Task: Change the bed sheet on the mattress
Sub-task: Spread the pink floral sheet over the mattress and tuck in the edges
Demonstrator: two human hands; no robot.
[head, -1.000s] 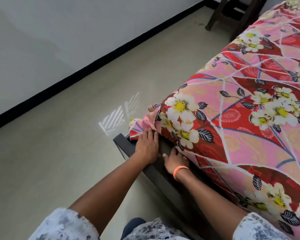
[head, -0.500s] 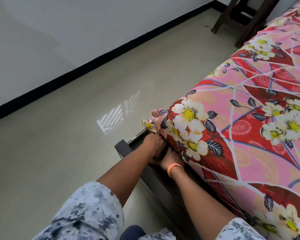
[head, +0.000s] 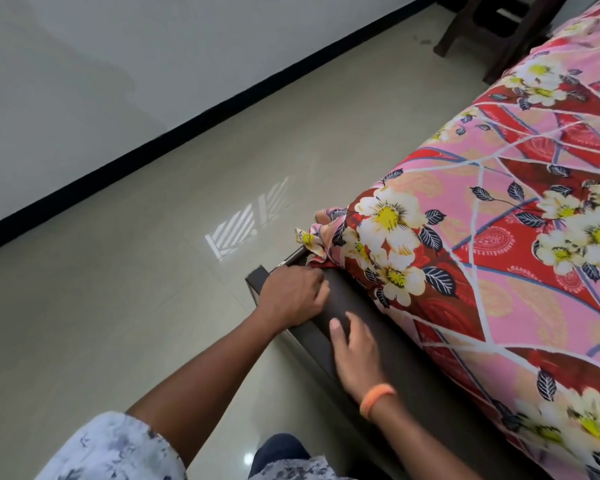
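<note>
A pink and red floral bed sheet [head: 499, 244] covers the mattress on the right. At the near corner a small bunch of loose sheet fabric [head: 314, 242] sticks out over the dark bed frame [head: 388, 344]. My left hand [head: 293, 296] rests on the frame's corner with fingers curled, just below the loose fabric and apart from it. My right hand [head: 352, 351], with an orange wristband, lies flat on the frame rail beside the mattress, fingers relaxed and holding nothing.
Beige tiled floor [head: 136, 306] stretches left of the bed to a white wall with a black skirting [head: 187, 123]. A dark wooden chair or stool [head: 492, 32] stands at the far end beside the bed.
Both hands have drawn back out from under the mattress corner. The right hand has slid toward me along the frame rail; the left now rests on the frame corner.
</note>
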